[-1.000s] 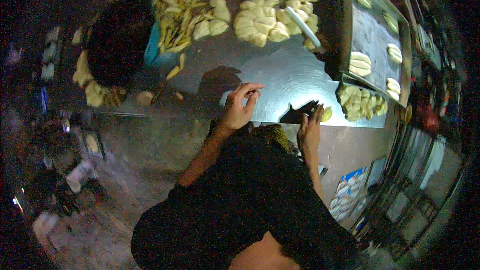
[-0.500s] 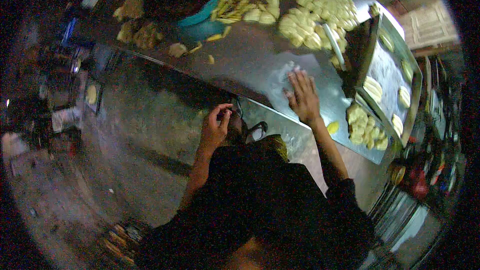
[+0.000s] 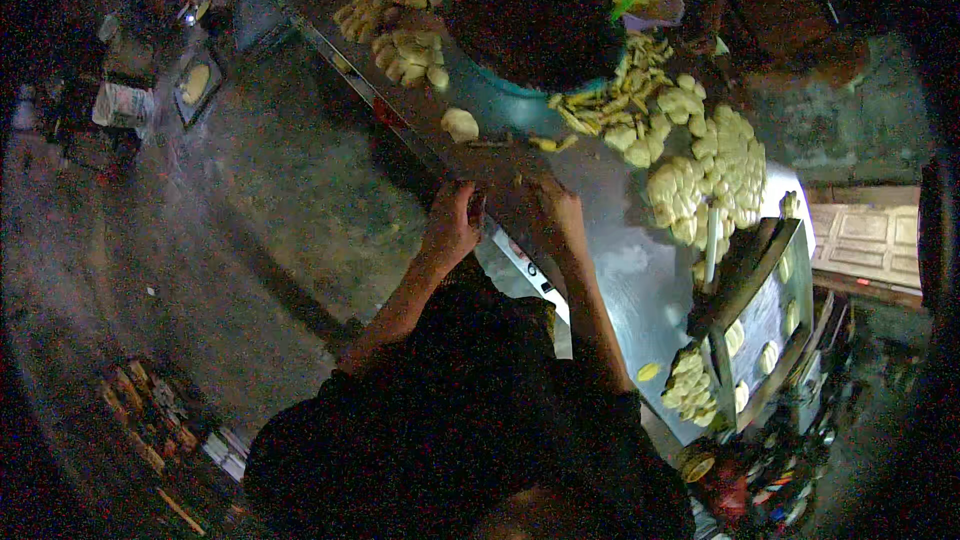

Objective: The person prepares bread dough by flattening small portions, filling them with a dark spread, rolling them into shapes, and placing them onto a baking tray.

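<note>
At the metal table (image 3: 620,270) edge, two hands, left hand (image 3: 452,228) and right hand (image 3: 556,225), perhaps empty.

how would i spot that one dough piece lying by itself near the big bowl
Start at the big teal bowl at the far end of the metal table. Just to its near left lies a single pale dough piece, alone on bare metal, while the others sit in heaps.

Table top (image 3: 620,270) at centre right is showing dull grey metal with pale glare. Dough pieces (image 3: 715,175) at upper right are appearing pale yellow. Bowl (image 3: 535,25) at top centre is showing a teal rim and dark brown inside. Sleeves (image 3: 450,410) at lower centre are reading black.
</note>
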The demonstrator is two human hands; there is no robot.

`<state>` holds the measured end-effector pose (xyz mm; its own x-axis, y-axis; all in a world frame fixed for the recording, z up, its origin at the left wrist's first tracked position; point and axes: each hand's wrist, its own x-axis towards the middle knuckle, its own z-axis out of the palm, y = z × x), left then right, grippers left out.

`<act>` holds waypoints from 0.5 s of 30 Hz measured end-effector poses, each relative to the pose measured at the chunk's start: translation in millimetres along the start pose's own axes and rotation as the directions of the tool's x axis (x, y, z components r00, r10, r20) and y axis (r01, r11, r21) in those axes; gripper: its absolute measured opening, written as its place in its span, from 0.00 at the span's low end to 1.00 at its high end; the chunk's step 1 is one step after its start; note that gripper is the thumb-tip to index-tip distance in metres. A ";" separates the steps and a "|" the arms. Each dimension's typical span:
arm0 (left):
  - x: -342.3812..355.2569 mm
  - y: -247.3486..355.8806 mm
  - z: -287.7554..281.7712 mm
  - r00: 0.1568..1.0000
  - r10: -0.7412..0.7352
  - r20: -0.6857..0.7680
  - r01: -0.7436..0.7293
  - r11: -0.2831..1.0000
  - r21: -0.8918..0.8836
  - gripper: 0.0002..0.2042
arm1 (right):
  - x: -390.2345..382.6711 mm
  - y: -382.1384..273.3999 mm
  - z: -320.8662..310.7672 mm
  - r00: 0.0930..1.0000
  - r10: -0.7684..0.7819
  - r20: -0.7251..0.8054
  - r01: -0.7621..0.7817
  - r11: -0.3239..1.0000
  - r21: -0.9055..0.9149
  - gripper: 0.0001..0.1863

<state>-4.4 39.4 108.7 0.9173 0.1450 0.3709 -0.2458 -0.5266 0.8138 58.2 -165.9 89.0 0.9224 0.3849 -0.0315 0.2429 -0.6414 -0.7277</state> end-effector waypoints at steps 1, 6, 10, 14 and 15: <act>11.2 -1.3 -8.7 0.995 0.093 -0.032 -0.088 0.988 0.123 0.11 | 37.4 -41.0 -12.9 0.999 -0.040 -0.005 0.040 0.996 0.079 0.16; -4.1 -46.1 16.9 0.998 -0.032 0.062 0.033 0.999 -0.019 0.14 | 154.5 -42.6 45.3 0.931 -0.363 0.038 0.358 0.890 -0.281 0.18; -11.1 -44.2 -8.9 0.897 -0.431 -0.094 0.410 0.893 -0.185 0.15 | 157.2 -82.1 66.2 0.948 -0.067 0.312 0.099 0.991 -0.088 0.19; 13.2 -17.8 -30.1 0.814 -0.537 -0.221 0.396 0.792 -0.465 0.19 | 124.0 -181.3 5.1 0.961 0.049 0.271 -0.125 0.955 0.269 0.19; 31.0 3.1 -43.4 0.815 -0.530 -0.233 0.359 0.778 -0.517 0.20 | 116.5 -187.1 -6.2 0.968 0.030 0.248 -0.124 0.919 0.374 0.19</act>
<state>9.7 78.6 142.2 0.8051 0.5926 -0.0252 -0.0241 0.0752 0.9969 122.2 -5.2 225.7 0.8259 0.5181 -0.2224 -0.0036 -0.3896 -0.9210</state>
